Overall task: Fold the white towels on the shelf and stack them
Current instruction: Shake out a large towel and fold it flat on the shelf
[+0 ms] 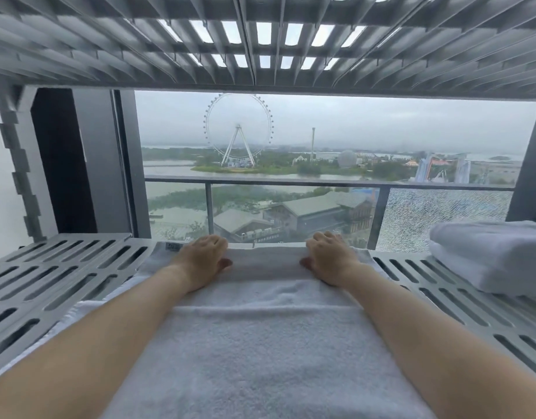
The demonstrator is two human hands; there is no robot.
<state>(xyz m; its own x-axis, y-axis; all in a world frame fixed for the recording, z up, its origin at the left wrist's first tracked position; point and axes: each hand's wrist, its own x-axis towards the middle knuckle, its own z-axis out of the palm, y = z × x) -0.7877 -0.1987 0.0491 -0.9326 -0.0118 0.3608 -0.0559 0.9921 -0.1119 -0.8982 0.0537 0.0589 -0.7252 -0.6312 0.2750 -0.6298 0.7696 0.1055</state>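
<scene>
Item: towel [260, 343], white, spread flat on the slotted shelf [64, 276]. At the towel's far edge, the left hand [200, 258] and right hand [330, 258] curl their fingers over it, thumbs on top.
Handling: likely best to lift both ends level and bring the edge squarely to the near hem.
Right of towel: folded stack [487, 255].
Not visible: fingertips, behind the far edge; near hem, cut off.
</scene>
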